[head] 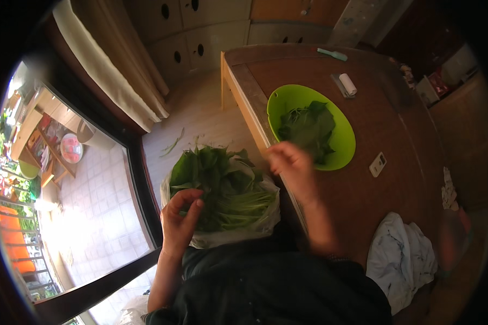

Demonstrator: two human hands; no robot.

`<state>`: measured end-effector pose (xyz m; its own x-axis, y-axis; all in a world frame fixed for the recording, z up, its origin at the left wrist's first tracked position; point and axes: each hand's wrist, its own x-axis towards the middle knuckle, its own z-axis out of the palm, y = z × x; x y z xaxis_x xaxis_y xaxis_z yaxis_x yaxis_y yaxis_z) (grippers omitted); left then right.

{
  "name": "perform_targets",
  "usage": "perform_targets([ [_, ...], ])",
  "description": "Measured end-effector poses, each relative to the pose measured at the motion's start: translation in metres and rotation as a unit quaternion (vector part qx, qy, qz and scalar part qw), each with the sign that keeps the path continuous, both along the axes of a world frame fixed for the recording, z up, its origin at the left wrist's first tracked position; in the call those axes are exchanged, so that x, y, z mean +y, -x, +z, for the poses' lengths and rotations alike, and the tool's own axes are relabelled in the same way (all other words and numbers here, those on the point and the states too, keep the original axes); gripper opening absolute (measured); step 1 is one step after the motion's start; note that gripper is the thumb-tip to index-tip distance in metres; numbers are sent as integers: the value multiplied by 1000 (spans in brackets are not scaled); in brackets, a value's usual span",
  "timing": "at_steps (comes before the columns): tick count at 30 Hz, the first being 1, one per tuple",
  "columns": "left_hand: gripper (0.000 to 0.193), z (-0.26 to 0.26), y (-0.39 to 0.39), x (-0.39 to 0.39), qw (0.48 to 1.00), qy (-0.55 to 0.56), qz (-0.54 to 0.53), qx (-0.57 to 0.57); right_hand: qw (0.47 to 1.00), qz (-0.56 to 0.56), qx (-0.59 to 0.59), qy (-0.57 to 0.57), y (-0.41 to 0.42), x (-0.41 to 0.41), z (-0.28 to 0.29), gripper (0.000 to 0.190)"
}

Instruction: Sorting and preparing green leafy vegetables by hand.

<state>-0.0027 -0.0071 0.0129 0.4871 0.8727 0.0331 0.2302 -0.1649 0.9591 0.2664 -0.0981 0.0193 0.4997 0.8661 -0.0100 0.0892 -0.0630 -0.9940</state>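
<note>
A plastic bag (pixel 227 239) full of leafy green vegetables (pixel 211 174) lies open before me, with long pale stems (pixel 244 205) at its right side. Over its left part is my left hand (pixel 184 217), thumb and fingertips curled close together; whether anything thin is between them cannot be told. My right hand (pixel 290 166), blurred, is between the bag and a lime-green plastic basin (pixel 343 142), near the basin's lower left rim. Its fingers are bent, and what they may hold is unclear. Picked green leaves (pixel 309 126) lie in the basin.
The basin stands on a brown wooden table (pixel 374 122), near its left edge. Also on the table are a phone (pixel 377 164), a white roll (pixel 347 84), a light-green handled item (pixel 332 54) and a crumpled white cloth (pixel 400 260). Stem scraps (pixel 175 144) lie on the floor; a glass door frame (pixel 140 183) is at left.
</note>
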Motion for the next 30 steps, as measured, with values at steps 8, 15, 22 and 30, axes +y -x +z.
perform_targets([
  [8,15,-2,-3,2,998,61,6,-5,968,-60,218,-111,-56,-17,20,18],
  [15,15,-5,-2,1,998,60,1,0,959,-24,256,-114,-35,-7,23,15],
  [22,13,-1,-8,-4,998,47,-29,17,960,12,247,-132,-15,-2,24,12],
  [30,14,0,5,-1,998,-39,-11,42,951,-234,-197,-42,-61,-11,2,13],
])
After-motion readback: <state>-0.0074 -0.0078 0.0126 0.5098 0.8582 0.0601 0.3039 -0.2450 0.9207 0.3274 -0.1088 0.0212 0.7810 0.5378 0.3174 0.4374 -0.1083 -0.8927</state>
